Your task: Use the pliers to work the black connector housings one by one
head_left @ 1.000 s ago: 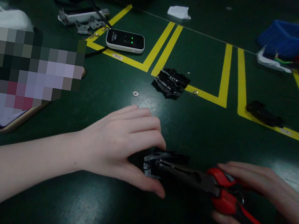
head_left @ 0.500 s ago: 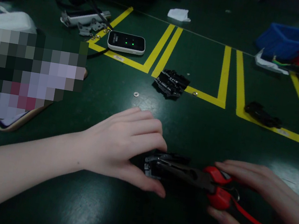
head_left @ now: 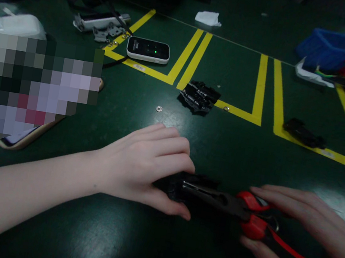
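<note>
Toward the near edge of the bench [head_left: 92, 238], the left hand [head_left: 151, 160] held a black part [head_left: 176, 193] as the right hand [head_left: 306, 211] gripped pliers [head_left: 232, 205] over it, seemingly needing steady alignment

This looks like a workshop or assembly bench: a dark green counter [head_left: 104, 231] marked off with yellow tape [head_left: 260, 90], black mechanical parts [head_left: 199, 98] and small metal rings [head_left: 159, 109] lying about, red-handled pliers [head_left: 255, 216] in use, and a blue plastic bin [head_left: 334, 50] at the far right.
</note>
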The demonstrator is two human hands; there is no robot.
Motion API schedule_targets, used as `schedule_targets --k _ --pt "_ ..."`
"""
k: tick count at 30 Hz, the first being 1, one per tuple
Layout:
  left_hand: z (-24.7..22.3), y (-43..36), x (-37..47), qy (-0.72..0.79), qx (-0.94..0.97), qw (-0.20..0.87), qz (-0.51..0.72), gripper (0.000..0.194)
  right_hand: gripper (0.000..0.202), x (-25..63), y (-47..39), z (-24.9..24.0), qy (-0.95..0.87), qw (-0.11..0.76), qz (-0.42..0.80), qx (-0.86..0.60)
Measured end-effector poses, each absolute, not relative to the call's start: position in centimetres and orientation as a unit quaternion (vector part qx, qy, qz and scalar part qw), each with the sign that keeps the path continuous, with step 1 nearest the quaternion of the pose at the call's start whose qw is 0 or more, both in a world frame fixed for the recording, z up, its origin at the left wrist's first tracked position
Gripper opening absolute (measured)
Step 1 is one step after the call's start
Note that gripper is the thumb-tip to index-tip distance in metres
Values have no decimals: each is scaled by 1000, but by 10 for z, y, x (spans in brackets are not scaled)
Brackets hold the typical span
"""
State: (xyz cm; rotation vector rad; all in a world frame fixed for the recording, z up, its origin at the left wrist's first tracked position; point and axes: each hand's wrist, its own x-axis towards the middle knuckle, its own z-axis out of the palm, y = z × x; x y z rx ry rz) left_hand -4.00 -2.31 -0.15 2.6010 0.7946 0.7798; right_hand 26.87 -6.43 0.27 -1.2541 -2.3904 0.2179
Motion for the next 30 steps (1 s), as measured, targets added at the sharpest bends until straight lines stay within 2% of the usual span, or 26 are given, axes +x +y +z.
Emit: schedule_targets --k 11,17,22,30 --pt "-7 -23 -40 262 921 164 239 38 44 258 -65 -1 -838 224 89 -489" --pt "-7 -25 -40 242 941 89 218 37 41 256 -65 -3 -834 225 107 -492" --pt "-8 -26 -40 244 942 81 215 33 46 256 -62 -6 -837 223 96 -490" --pt "-4 -21 -40 259 935 116 215 43 54 277 -54 -4 -862 216 49 -455"
